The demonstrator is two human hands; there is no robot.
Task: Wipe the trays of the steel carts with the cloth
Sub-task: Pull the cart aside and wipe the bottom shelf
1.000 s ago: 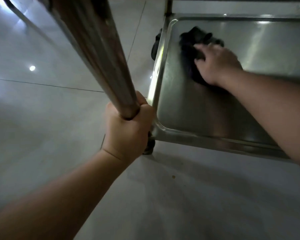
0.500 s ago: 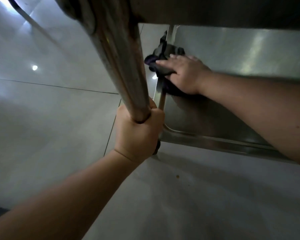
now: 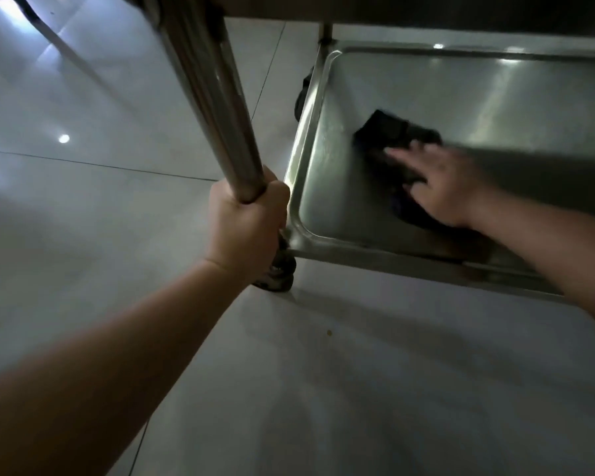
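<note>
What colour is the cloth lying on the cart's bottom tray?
Black, or very dark; the cloth shows only in the head view.

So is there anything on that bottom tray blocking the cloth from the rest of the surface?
Nothing visible does. The right hand presses flat on the dark cloth near the left end of the bottom tray, and the steel beyond it shows bare. The left hand grips the cart leg, outside the tray.

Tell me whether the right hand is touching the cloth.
Touching. The head view shows the right hand lying flat on the dark cloth, fingers overlapping it.
</note>
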